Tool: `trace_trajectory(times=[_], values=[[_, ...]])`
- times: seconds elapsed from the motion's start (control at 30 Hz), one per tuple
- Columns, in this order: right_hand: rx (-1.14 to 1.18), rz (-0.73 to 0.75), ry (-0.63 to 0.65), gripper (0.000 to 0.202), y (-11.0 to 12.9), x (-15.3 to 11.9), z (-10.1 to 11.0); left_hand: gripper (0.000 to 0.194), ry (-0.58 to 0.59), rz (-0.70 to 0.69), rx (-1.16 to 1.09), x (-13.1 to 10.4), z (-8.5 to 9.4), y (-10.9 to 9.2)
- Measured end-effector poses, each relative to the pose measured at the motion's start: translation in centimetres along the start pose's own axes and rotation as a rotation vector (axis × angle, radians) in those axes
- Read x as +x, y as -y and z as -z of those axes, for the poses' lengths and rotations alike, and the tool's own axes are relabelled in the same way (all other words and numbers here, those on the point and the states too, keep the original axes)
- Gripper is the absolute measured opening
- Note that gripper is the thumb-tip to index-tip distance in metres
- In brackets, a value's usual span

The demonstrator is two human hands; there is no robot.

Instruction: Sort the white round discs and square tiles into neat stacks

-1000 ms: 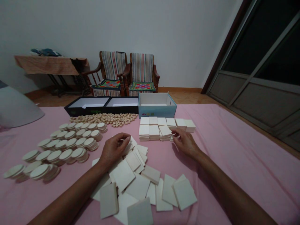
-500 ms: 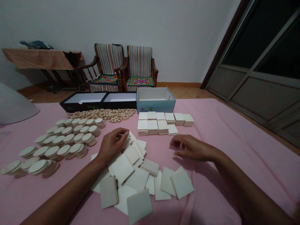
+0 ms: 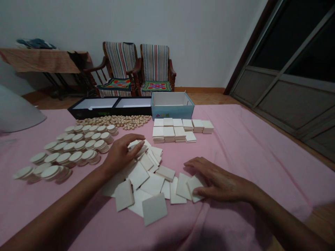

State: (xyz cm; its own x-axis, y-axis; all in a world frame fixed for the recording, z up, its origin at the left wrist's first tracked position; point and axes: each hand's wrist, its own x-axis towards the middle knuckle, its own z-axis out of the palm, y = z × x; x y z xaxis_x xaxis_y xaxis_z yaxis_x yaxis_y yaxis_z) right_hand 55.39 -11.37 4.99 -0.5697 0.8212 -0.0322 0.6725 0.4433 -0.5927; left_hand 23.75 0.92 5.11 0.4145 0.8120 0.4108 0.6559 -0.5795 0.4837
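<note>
A loose pile of pale square wooden tiles (image 3: 150, 183) spreads over the pink cloth in front of me. My left hand (image 3: 125, 151) is at the far left side of this pile, its thumb and fingers parted over a few tiles. At the pile's right end, my right hand (image 3: 220, 181) spreads over a square tile (image 3: 195, 184), with the thumb at its near edge and the fingers stretched beyond it. That tile lies flat, partly hidden by the hand. Beyond the pile stand short stacks of square tiles (image 3: 169, 132) in two rows.
Rows of round wooden discs (image 3: 69, 147) lie to the left. Small wooden beads (image 3: 117, 122) are heaped before a black two-part tray (image 3: 104, 113). A light blue open box (image 3: 174, 112) stands beside it. Two wooden chairs (image 3: 154, 66) are against the wall.
My right hand has come down and nearer to me, onto the tile at the pile's right end. My left hand's thumb and fingers have spread apart. The view has tilted slightly.
</note>
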Motion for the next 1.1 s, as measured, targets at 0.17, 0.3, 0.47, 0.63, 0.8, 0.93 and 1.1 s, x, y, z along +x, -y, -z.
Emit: trace_trajectory(times=[0.17, 0.3, 0.47, 0.63, 0.8, 0.93, 1.1], values=[[-0.101, 0.047, -0.053, 0.075, 2.1, -0.1, -2.5, 0.052, 0.425, -0.387, 0.068, -3.7, 2.4, -4.4], [-0.186, 0.065, -0.073, 0.071, 2.9, 0.3, -3.6, 0.077, 0.593, -0.576, 0.178, -6.8, 1.3, -6.2], [-0.202, 0.059, -0.156, 0.054, 2.6, 1.0, -4.4, 0.056, 0.460, -0.573, 0.289, -7.8, -1.3, -6.7], [-0.227, 0.082, -0.267, 0.052, 1.6, 2.1, -4.2, 0.038, 0.334, -0.597, 0.412, -6.5, -3.0, -7.1], [-0.316, 0.029, -0.314, 0.048, 0.3, 3.8, -2.6, 0.030, 0.272, -0.606, 0.464, -3.9, -4.6, -7.1], [-0.427, -0.098, -0.343, 0.048, -0.9, 4.9, -2.0, 0.026, 0.232, -0.525, 0.477, -1.8, -4.9, -6.5], [-0.384, -0.090, -0.428, 0.042, -0.1, 4.8, -2.3, 0.035, 0.220, -0.438, 0.376, -2.8, -1.4, -4.6]])
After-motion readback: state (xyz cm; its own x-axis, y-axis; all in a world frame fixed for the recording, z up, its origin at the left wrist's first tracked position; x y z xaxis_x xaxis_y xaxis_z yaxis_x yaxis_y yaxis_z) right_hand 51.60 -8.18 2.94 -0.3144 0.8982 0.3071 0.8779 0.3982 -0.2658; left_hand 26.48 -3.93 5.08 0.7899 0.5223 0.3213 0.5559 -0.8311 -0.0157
